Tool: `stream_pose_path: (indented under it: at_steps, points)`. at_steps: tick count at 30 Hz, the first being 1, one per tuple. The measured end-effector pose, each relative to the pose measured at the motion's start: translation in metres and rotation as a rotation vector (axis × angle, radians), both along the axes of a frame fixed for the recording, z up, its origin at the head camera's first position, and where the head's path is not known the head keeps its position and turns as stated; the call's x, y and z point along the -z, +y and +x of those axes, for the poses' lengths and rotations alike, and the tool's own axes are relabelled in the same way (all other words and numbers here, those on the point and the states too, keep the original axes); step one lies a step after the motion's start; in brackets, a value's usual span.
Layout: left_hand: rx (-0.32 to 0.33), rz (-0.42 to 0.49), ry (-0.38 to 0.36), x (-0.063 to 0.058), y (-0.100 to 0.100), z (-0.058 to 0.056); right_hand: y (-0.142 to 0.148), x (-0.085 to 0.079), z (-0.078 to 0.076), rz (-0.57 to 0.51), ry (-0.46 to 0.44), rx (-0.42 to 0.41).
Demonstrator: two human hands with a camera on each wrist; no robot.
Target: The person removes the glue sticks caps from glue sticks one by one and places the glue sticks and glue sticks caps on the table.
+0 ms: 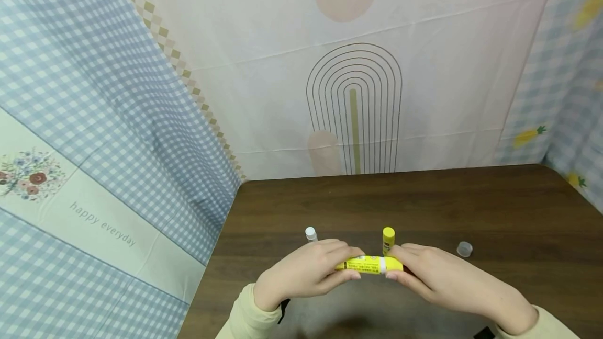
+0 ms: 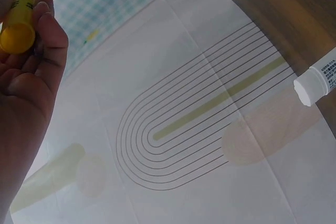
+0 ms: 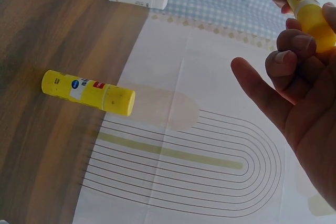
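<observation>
One yellow, printed cylindrical tube with a white ring [image 1: 369, 264], held crosswise above the dark brown wooden bench [image 1: 424, 198]; we note the left hand [image 1: 313, 270] pinching its left end, the right hand [image 1: 440, 276] its right. Farther off, we count one upright yellow capped cylinder [image 1: 388, 239]; left, one upright white cylinder [image 1: 311, 234]; right, one small translucent round cap [image 1: 464, 249].
</observation>
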State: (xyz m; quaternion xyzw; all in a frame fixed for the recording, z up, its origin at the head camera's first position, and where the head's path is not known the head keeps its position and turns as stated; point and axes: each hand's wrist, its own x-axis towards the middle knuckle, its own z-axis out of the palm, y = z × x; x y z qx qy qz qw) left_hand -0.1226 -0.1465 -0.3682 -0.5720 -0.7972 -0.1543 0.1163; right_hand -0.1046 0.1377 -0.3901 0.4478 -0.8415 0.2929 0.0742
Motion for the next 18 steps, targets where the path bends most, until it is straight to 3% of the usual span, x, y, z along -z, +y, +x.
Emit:
stream_pose_path:
  at_steps: [5, 9, 18]
  points:
    - [0.005, -0.004, 0.046, -0.0024, -0.0006, -0.0002, 0.0001, 0.0002, -0.0001, -0.012, -0.010, -0.003]
    - [-0.009, -0.005, 0.064, -0.0037, -0.0010, -0.0002, -0.0003, 0.0010, -0.0011, -0.046, 0.037, -0.016]
    - [-0.057, -0.009, -0.039, -0.0029, -0.0057, -0.0017, -0.0025, 0.0051, -0.0035, -0.124, 0.060, 0.000]
